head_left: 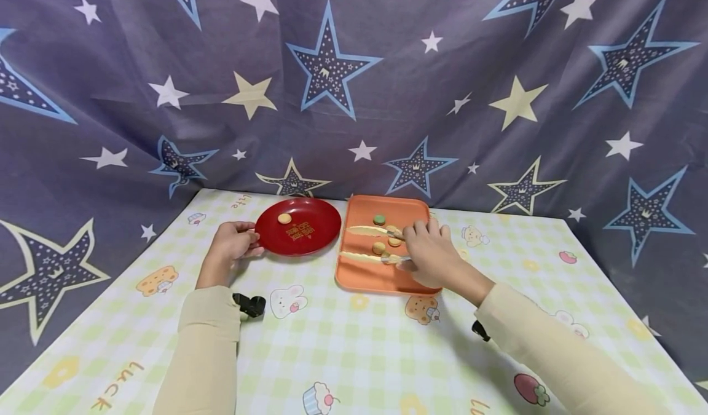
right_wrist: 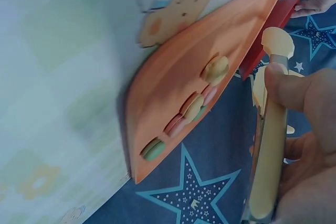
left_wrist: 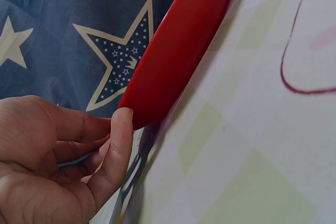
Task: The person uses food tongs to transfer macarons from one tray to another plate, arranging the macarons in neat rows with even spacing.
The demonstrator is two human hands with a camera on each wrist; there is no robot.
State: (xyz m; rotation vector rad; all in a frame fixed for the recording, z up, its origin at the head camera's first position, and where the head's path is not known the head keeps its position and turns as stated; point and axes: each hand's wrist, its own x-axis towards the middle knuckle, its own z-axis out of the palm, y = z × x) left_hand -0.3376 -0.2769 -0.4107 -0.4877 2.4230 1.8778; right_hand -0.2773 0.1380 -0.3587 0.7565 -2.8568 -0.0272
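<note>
Tongs (right_wrist: 270,153) (2-tipped) jut leftward from the gripping right hand (head_left: 431,252).

Green-checked, cartoon-printed table (head_left: 354,347); on it, red plate (head_left: 322,219) just beside orange tray (head_left: 362,278).

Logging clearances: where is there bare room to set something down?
Bare table lies between the sleeves, short of the tray. The plate is open right of its one macaron. Crowded: the tray's middle, where macarons lie near the tongs held by the right hand.
</note>
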